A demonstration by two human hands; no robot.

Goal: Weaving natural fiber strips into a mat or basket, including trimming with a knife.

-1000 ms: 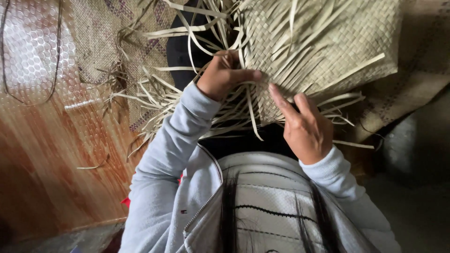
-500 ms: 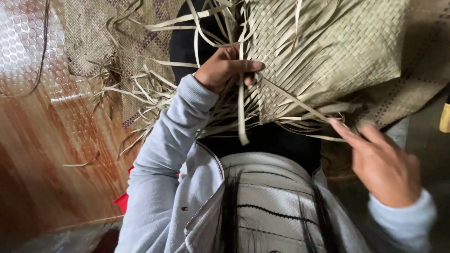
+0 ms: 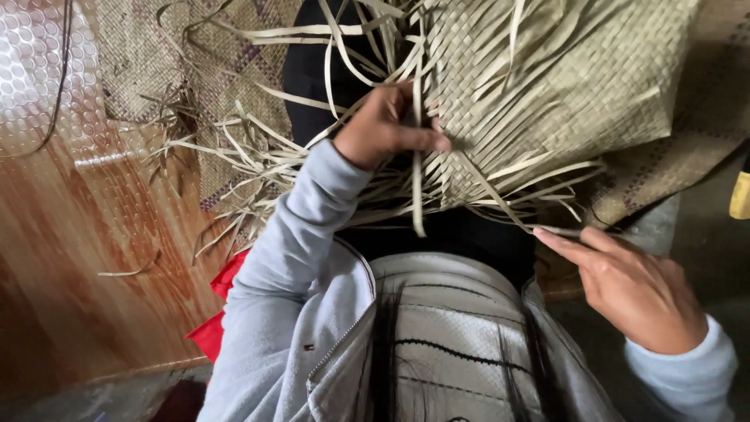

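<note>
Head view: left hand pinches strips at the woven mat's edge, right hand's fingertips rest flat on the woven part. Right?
Not quite. In the head view the left hand pinches strips at the woven mat, but the right hand is off the weave, fingertips at one loose strip.

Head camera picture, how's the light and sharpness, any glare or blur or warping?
Head view: soft, even light; the woven mat and left hand are sharp. White glare sits on the bubbled sheet at top left. The right hand is slightly soft, the hair nearest the lens is blurred. The right edge falls into shadow. Wide-angle warping stretches the edges.
</note>
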